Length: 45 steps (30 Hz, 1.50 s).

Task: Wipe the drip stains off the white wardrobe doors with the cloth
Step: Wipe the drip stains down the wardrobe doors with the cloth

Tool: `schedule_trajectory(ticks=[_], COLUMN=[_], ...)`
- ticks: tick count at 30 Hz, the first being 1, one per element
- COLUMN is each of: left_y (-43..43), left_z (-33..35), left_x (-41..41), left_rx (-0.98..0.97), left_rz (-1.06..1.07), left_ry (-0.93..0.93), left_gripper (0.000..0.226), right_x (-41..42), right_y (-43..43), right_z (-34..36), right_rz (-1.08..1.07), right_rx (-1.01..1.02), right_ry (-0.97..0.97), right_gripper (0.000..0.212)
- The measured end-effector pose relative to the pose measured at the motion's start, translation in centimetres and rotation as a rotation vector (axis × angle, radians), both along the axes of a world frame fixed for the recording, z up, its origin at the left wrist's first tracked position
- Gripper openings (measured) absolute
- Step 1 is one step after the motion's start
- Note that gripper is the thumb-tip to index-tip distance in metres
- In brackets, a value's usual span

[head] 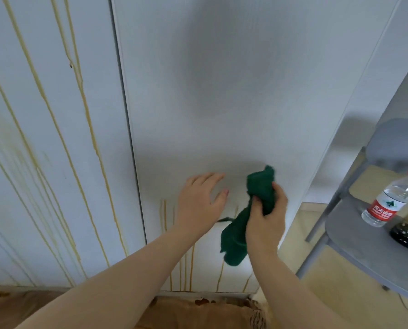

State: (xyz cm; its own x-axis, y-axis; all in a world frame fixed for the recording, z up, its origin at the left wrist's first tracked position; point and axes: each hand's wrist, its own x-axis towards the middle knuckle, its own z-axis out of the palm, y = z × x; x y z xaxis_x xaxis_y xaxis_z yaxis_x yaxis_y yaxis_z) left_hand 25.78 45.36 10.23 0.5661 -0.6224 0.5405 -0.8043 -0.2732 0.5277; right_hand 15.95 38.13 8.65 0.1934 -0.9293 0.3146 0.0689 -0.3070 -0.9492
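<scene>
The right hand (267, 210) grips a bunched green cloth (243, 222) low against the right wardrobe door (222, 91). The left hand (199, 201) rests open-fingered on that door, above yellow drip stains (165, 217); the left wardrobe door (43, 186) is heavily streaked.

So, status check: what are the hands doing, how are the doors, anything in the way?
Right hand grips green cloth; left hand open by right door. Right door streaked only low down, left door streaked all over. Nothing blocking; chair off right.

Yellow-brown drip stains (55, 129) streak the white wardrobe doors (222, 91), the cloth (238, 231) is dark green, and the bottle (388, 203) has a red cap and label.
</scene>
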Motion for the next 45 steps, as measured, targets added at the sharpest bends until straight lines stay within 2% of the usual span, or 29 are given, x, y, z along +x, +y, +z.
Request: schedule_trajectory(ticks=[2, 4, 6, 9, 12, 17, 21, 23, 25, 28, 31, 34, 37, 40, 43, 45], left_y=[-0.5, -1.2, -2.2, -3.7, -4.5, -5.4, -5.9, -6.1, -6.3, -6.4, -6.3, -6.9, -7.5, -7.7, -7.7, -7.6], left_z=[-2.2, -3.6, -5.0, -7.1, -8.8, -10.1, -11.0, -11.3, -11.6, -12.4, -13.3, -13.8, -14.6, -15.1, -15.3, -15.5], left_x=[1.0, 1.4, 1.7, 1.7, 2.2, 3.5, 3.9, 3.9, 3.4, 2.5, 2.6, 2.6, 1.8, 1.5, 1.5, 1.5], left_rx=[0.041, 0.07, 0.039, 0.027, 0.034, 0.022, -0.012, -0.072, -0.149, -0.181, -0.128, -0.102, -0.106, -0.088, -0.078, -0.073], left_rz=[0.076, 0.053, 0.051, 0.104, 0.13, 0.222, 0.271, 0.295, 0.307, 0.304, 0.316, 0.348, 0.319, 0.304, 0.311, 0.315], left_ry=[-0.394, -0.61, -0.712, -0.738, -0.811, -0.81, -0.797, -0.79, -0.741, -0.68, -0.694, -0.68, -0.666, -0.688, -0.676, -0.664], left_gripper=[0.046, 0.052, 0.057, 0.063, 0.063, 0.071, 0.072, 0.069, 0.066, 0.066, 0.068, 0.069, 0.07, 0.071, 0.071, 0.071], right_x=[-0.5, -0.9, -0.6, 1.1, 2.0, 3.7, 4.0, 3.9, 3.7, 2.3, 1.1, 1.8, 1.0, -1.3, -1.5, -1.0], right_y=[-2.1, -4.5, -6.4, -7.6, -8.7, -9.7, -9.9, -10.3, -10.0, -8.9, -11.0, -13.3, -12.5, -11.7, -12.1, -11.9], right_z=[-0.8, -1.7, -3.1, -6.0, -8.8, -10.7, -11.6, -12.8, -15.3, -19.1, -15.4, -10.5, -15.4, -20.8, -18.8, -16.6], right_rz=[-0.172, -0.328, -0.401, -0.406, -0.403, -0.551, -0.576, -0.606, -0.57, -0.414, -0.491, -0.621, -0.492, -0.304, -0.206, -0.241], right_rx=[-0.061, -0.161, -0.266, -0.357, -0.471, -0.579, -0.669, -0.677, -0.662, -0.593, -0.683, -0.737, -0.841, -0.775, -0.67, -0.624], right_ry=[-0.057, -0.057, 0.02, 0.206, 0.276, 0.315, 0.345, 0.33, 0.321, 0.428, 0.353, 0.231, 0.321, 0.485, 0.489, 0.41], right_gripper=[0.039, 0.038, 0.042, 0.047, 0.047, 0.044, 0.048, 0.039, 0.025, 0.033, 0.024, 0.031, 0.029, 0.033, 0.037, 0.034])
